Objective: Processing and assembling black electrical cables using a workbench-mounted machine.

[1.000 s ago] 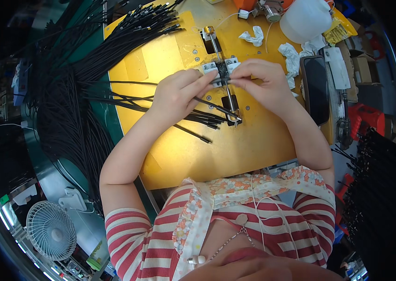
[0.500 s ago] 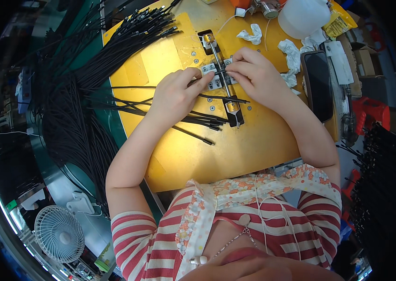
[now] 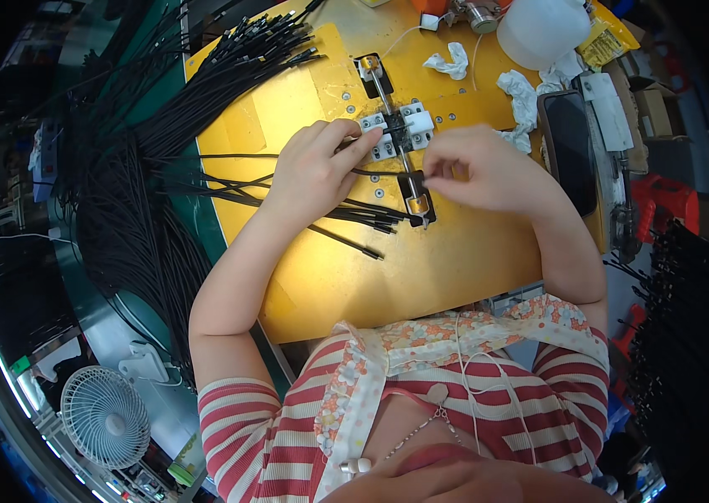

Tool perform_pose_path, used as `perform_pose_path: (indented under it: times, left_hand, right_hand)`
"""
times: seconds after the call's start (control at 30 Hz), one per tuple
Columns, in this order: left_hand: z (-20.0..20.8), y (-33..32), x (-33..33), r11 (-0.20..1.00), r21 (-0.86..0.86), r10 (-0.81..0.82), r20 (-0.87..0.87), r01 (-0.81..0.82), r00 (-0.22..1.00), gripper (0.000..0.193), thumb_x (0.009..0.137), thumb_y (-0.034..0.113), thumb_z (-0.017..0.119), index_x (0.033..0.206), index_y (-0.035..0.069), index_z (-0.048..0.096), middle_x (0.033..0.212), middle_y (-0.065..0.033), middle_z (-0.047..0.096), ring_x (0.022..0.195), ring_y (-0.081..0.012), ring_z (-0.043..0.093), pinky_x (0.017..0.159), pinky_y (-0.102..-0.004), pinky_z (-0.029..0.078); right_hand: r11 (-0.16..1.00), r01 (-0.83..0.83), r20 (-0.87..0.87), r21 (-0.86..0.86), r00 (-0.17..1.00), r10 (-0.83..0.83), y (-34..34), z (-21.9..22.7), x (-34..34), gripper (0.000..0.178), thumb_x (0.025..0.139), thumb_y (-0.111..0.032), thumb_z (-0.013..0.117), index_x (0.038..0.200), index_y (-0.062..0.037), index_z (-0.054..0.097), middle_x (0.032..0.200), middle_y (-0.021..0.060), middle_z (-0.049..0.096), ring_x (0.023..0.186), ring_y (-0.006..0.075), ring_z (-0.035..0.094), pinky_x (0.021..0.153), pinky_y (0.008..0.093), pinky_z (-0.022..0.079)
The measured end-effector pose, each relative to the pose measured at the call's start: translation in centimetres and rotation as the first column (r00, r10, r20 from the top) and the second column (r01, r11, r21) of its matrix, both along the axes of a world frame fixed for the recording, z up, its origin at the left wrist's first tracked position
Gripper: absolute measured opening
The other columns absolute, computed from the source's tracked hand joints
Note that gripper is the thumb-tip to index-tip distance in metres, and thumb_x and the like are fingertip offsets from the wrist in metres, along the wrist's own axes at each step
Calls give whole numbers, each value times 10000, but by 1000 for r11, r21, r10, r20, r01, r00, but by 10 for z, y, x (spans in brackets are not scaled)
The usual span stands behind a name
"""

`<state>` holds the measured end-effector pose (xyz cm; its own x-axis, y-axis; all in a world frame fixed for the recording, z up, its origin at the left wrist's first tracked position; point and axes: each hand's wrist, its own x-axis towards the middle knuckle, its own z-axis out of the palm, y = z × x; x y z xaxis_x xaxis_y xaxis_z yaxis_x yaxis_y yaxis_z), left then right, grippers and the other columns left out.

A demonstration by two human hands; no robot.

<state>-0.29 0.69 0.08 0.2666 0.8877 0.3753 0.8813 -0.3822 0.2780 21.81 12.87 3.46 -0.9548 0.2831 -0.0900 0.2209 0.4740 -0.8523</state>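
Note:
On the yellow work plate, a clamping fixture (image 3: 381,147) has pale bolted blocks on both sides of a long metal rod (image 3: 407,163). A short black cable piece crosses between the blocks, beside a white block (image 3: 418,123). My left hand (image 3: 314,168) is closed at the fixture's left side, thumb and forefinger pinching a black cable. Another black cable (image 3: 380,173) runs from under that hand toward my right hand (image 3: 489,172). The right fingers are curled, slightly blurred, around the end of this cable, hiding its tip. More loose cable ends (image 3: 371,220) lie below the left hand.
A big bundle of black cables (image 3: 145,193) hangs over the left side, its connector ends (image 3: 254,42) on the plate (image 3: 354,285). At right are crumpled tissues (image 3: 520,101), a dark phone (image 3: 571,151) and a white plastic container (image 3: 543,29). A white fan (image 3: 107,417) stands lower left.
My right hand has left the fixture's right block and moved down and slightly right, to the free cable end. The left hand has stayed in place.

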Motion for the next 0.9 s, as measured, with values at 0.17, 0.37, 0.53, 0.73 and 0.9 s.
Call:
perform_pose_path:
  times: [0.17, 0.37, 0.53, 0.73, 0.9]
  left_hand:
    - [-1, -1, 3, 1000, 7, 21, 39, -21, 999, 481, 656, -6, 690, 1129, 77, 660, 927, -60, 602, 806, -224, 593, 704, -340, 491]
    - [4, -4, 3, 998, -44, 40, 35, -38, 999, 476, 661, -16, 691, 1128, 73, 659, 927, -70, 605, 808, -237, 586, 715, -339, 488]
    - [17, -1, -6, 999, -33, 6, 28, -5, 1000, 379, 697, 18, 698, 1073, 61, 671, 892, -59, 613, 754, -242, 573, 689, -351, 494]
    - [61, -13, 6, 890, -446, 151, 487, 97, 860, 297, 803, 37, 704, 1092, -13, 658, 802, -112, 620, 637, -185, 598, 613, -259, 494]
    - [16, -8, 13, 990, -129, 106, 448, -53, 888, 168, 813, 49, 692, 977, 15, 676, 774, -96, 585, 617, -228, 582, 541, -301, 470]
  right_hand:
    - [978, 177, -340, 110, 931, -131, -7, -15, -6, 83, 786, 0, 674, 859, 10, 635, 818, 99, 639, 731, 205, 637, 635, 304, 495]
    - [980, 187, -383, 71, 912, -146, -5, -17, -7, 129, 795, 49, 668, 920, 16, 671, 886, 102, 669, 786, 171, 653, 696, 276, 517]
    - [954, 273, -400, -126, 866, -301, -9, -18, -7, 118, 804, -6, 701, 920, 1, 682, 815, 65, 663, 729, 127, 637, 639, 250, 496]
    - [912, 176, -368, -371, 874, -318, -6, -18, -6, 88, 805, -3, 704, 891, -8, 688, 796, 32, 655, 724, 81, 600, 646, 220, 473]
    - [938, 282, -416, -202, 842, -343, -8, -26, -14, 76, 795, -15, 715, 866, -13, 691, 783, 21, 656, 667, 74, 534, 612, 220, 431]
